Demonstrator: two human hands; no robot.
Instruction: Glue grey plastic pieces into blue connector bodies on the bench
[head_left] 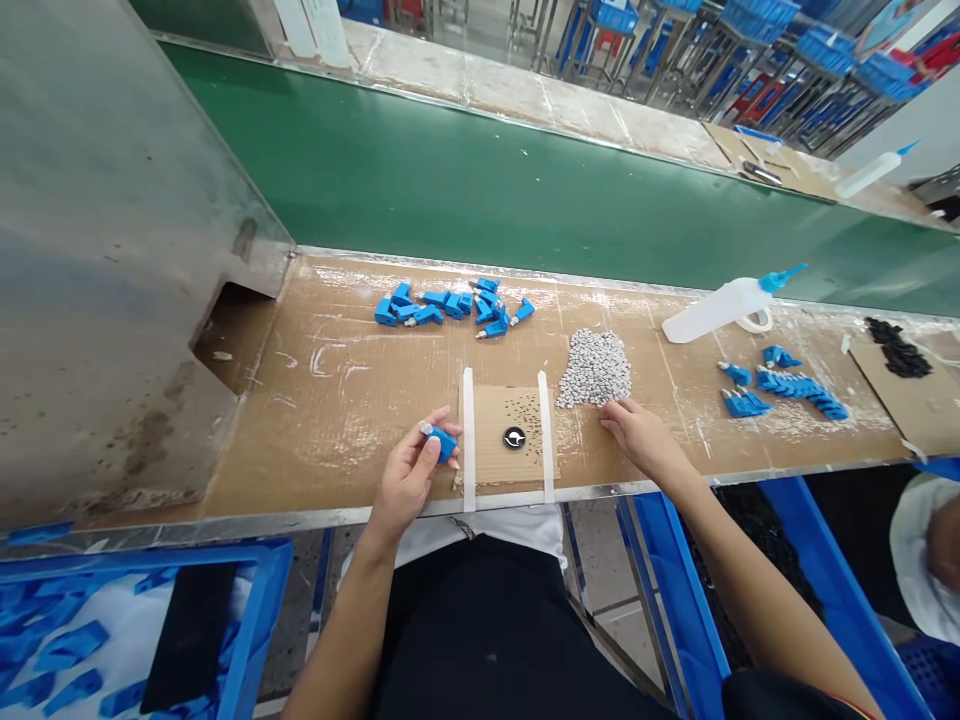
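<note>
Between the thumb and fingers of my left hand (409, 470) is a small blue plastic part (442, 443) with a pale tip. My right hand (637, 432) is at the lower edge of a pile of small grey pieces (596, 368), its fingers pinched together. Whatever those fingers hold, if anything, is too small to tell. A cardboard pad (491, 455) lies between my hands, edged by two strips of white tape (469, 440). On it rest a round black disc (514, 438) with a white mark and many tiny dark bits (531, 415).
Loose blue parts (450, 303) lie at the back, with more (799, 385) at the right. A white squeeze bottle (716, 310) lies by a tape roll (756, 320). A metal housing (127, 250) stands left. Blue crates (274, 580) sit below the bench; another person (919, 540) is at far right.
</note>
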